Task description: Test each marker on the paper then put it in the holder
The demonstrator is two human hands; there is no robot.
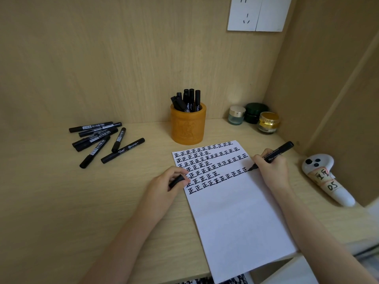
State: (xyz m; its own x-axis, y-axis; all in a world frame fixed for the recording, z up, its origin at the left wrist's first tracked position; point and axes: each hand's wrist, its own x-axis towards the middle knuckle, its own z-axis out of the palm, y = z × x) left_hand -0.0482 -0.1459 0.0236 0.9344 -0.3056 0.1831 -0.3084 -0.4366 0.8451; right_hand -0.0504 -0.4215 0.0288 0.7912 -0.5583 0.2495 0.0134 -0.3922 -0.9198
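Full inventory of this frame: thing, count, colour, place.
holder: one, orange, back centre of desk
markers in holder: about six, black
loose markers: about seven, black, desk left
paper: one, white, rows of black characters, before holder
jars: three, clear, green, gold-lidded, back right corner
controller: one, white, desk right
socket: one, white, wall
cap: one, black, paper's left edge
marker: one, black, tip on paper
left hand: holds cap
right hand: grips marker

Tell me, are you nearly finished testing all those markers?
About halfway. Done: several markers stand in the orange holder, and rows of test marks fill the top of the paper. In hand: the right hand presses an uncapped marker to the paper while the left hand holds its cap. Left: a pile of loose markers on the desk awaits testing.
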